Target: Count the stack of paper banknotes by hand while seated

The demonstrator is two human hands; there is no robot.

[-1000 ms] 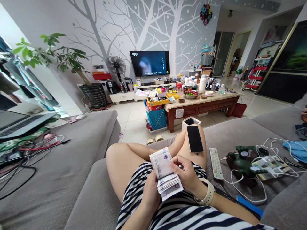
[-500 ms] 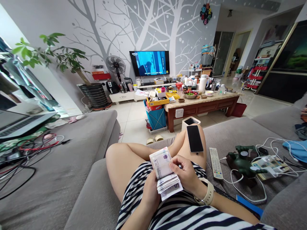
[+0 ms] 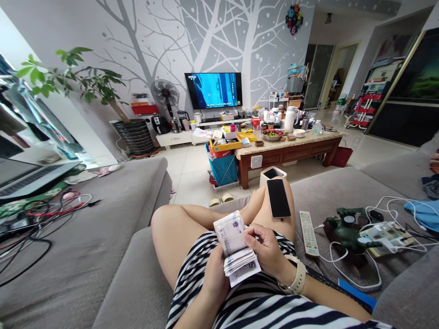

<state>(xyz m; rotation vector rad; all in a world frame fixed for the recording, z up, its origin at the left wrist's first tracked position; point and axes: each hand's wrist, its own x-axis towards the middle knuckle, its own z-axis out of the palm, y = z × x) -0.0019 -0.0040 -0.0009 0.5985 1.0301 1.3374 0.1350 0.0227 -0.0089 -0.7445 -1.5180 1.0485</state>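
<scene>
at six o'clock, over striped clothing, left hand clasps banknotes; right hand pinches their edge, thumb on top; phone on leg at one o'clock from them; remote at three

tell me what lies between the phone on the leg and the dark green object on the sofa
In the head view, a pale remote control and a bit of white cable lie there on the sofa.

The banknotes read "5", the television "CCTV".
</scene>
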